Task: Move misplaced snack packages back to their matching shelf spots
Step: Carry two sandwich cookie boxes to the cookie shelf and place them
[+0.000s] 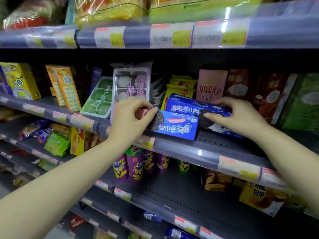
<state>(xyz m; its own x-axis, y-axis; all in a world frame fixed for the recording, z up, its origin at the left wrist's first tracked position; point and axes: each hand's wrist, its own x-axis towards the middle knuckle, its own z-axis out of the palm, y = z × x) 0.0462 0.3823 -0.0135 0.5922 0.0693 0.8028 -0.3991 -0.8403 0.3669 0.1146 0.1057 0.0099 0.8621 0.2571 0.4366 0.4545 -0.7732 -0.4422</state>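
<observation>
Two blue Oreo boxes lie on the middle shelf [224, 144]. The front Oreo box [177, 125] sits upside down at the shelf's edge, and my left hand [131, 116] pinches its left end between thumb and fingers. Behind it lies the rear Oreo box [189, 106], tilted, with my right hand [236, 116] gripping its right end from above. A pink Pocky box [211, 85] stands upright just behind the two boxes.
Mochi trays [131, 81] and a green tray [100, 97] lean left of my left hand. Orange and yellow boxes [63, 87] stand further left. Red and green packs [269, 95] fill the right. Purple snack cups [136, 164] stand on the shelf below.
</observation>
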